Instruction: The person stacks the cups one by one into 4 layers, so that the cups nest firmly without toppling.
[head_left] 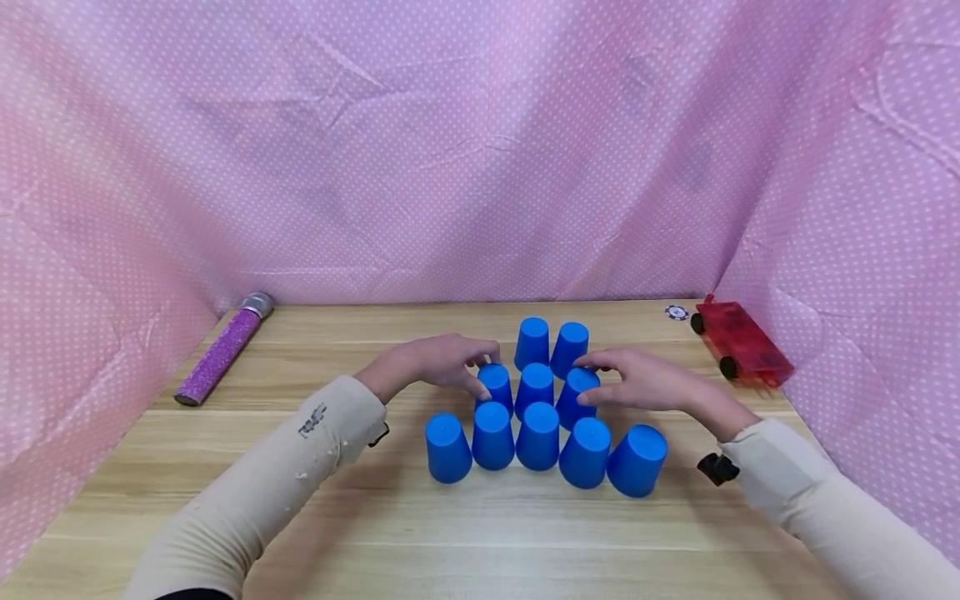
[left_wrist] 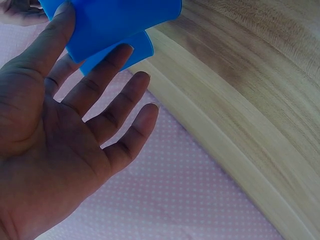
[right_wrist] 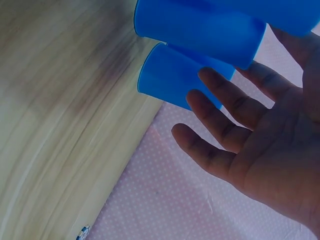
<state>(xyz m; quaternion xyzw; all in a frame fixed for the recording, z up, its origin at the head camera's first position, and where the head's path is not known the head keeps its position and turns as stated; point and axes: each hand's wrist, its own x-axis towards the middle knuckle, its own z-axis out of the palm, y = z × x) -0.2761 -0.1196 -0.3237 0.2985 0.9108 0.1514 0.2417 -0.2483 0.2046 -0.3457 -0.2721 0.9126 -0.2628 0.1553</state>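
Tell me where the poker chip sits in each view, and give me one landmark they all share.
Head: the poker chip is right of centre, by the table's far edge, just left of the red wheeled toy.
Left wrist: not in the picture.
Right wrist: at the bottom edge, left of centre, partly cut off.
Shared landmark: the pink dotted cloth.

Support surface: table (head_left: 420,542), light wood grain, straight far edge. Ten blue cups (head_left: 537,436) stand inverted, bases up, between the left and right edges, slightly nearer the right. Arrangement: three rows; two cups nearest the far edge, three in the middle, five in front. A purple microphone (head_left: 221,354) lies along the left edge, head toward the far left corner. A red toy car (head_left: 742,337) sits at the far right corner; a poker chip (head_left: 677,312) lies just left of it, near the far edge.
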